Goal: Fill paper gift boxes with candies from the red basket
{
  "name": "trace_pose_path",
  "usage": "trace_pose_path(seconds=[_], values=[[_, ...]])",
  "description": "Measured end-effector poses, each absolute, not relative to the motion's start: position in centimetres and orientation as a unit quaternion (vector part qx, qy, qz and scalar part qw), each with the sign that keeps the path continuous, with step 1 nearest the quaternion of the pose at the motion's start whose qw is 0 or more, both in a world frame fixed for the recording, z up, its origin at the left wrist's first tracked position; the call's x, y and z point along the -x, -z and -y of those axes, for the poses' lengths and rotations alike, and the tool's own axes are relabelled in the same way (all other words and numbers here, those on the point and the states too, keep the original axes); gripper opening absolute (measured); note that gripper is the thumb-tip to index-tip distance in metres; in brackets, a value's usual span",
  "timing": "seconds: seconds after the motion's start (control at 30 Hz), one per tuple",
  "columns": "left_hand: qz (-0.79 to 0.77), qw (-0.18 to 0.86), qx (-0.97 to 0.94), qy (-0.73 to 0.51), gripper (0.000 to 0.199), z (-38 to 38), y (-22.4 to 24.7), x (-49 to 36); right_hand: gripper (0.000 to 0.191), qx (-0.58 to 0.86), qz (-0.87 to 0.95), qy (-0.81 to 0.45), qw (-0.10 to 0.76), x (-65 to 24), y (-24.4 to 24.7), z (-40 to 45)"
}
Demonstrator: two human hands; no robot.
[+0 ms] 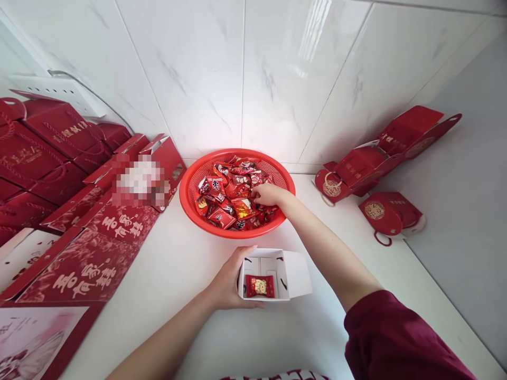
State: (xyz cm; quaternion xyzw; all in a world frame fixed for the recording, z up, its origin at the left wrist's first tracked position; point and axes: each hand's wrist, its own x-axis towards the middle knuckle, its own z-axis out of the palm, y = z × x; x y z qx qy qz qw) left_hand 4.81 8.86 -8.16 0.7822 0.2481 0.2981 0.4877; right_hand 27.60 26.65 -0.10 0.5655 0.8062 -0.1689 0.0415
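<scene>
My left hand [232, 282] is wrapped round the side of a small white gift box [263, 253], held with its open top facing me and its white lid flap out to the right. One red wrapped candy [260, 286] with a gold print lies inside the box. Beyond it stands a round red plastic basket [186, 206] with perforated sides, full of red wrapped candies [223, 217]. Reaching into the basket's right side is my right hand [267, 195], its fingers drawn together among the candies; what they grip is hidden.
Red gift boxes [35, 153] with rope handles are stacked at the left. Red printed cartons [99, 232] lie along the counter beside them. Several red boxes [356, 169] stand at the right near the grey panel. White tiled wall [206, 68] rises behind the basket.
</scene>
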Motion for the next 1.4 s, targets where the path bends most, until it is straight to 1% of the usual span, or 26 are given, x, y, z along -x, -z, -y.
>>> trace_pose_path(seconds=[0.23,0.47,0.6,0.73,0.93,1.0,1.13,1.3,1.4], values=[[-0.251,0.495,-0.777,-0.297,0.119,-8.8,7.8,-4.9,0.019,-0.544,-0.822,0.168,0.029,-27.9,0.1,-26.6],[-0.249,0.492,-0.779,-0.3,0.118,-8.8,8.0,-4.8,0.019,-0.561,-0.808,0.176,-0.038,-27.9,-0.1,-26.5],[-0.251,0.497,-0.773,-0.304,0.117,-8.7,8.2,-4.8,0.017,-0.566,-0.799,0.194,-0.057,-27.7,-0.3,-26.4],[-0.255,0.499,-0.769,-0.306,0.117,-8.7,8.2,-4.8,0.026,-0.576,-0.78,0.242,-0.037,-27.6,-0.2,-26.2],[-0.255,0.496,-0.774,-0.299,0.118,-8.7,8.2,-4.7,0.045,-0.594,-0.746,0.3,0.037,-27.4,-0.5,-25.5],[-0.254,0.494,-0.775,-0.301,0.118,-8.7,8.3,-4.7,0.045,-0.595,-0.743,0.302,0.05,-27.2,-0.6,-25.3],[-0.248,0.506,-0.769,-0.303,0.118,-8.7,8.4,-4.8,0.027,-0.617,-0.739,0.268,0.044,-27.0,-0.7,-25.3],[-0.24,0.515,-0.764,-0.305,0.117,-8.7,8.1,-4.9,0.026,-0.703,-0.698,0.138,-0.01,-27.5,-0.8,-25.8],[-0.236,0.513,-0.767,-0.305,0.117,-8.7,7.9,-4.9,0.026,-0.728,-0.679,0.086,-0.027,-27.6,-0.7,-25.7]])
